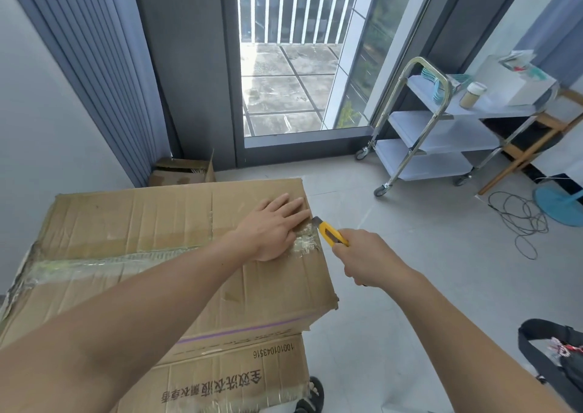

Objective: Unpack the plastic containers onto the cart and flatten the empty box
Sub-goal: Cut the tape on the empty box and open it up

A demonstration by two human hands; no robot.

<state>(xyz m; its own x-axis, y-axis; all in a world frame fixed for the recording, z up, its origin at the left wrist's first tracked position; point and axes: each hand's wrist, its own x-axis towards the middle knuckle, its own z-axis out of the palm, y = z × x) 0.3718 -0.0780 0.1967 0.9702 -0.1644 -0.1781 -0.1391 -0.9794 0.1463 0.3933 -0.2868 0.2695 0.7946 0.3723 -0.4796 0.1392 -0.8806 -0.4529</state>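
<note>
A large closed cardboard box [151, 232] fills the lower left, its top flaps sealed with clear tape along the middle seam. It rests on another printed cardboard box [233, 378]. My left hand [271, 226] lies flat, palm down, on the top near the box's right edge. My right hand [366, 258] grips a yellow utility knife [331, 232], whose blade tip touches the right edge of the box at the taped seam. The three-shelf cart [441, 135] stands at the right, by the glass door. No plastic containers are visible.
The cart's top shelf carries a jar [473, 94], a white box [517, 81] and teal hangers. A small open carton [183, 171] sits in the far corner. A black cable [520, 220] and a blue fan base lie on the floor at right. A black bag [555, 356] is at lower right.
</note>
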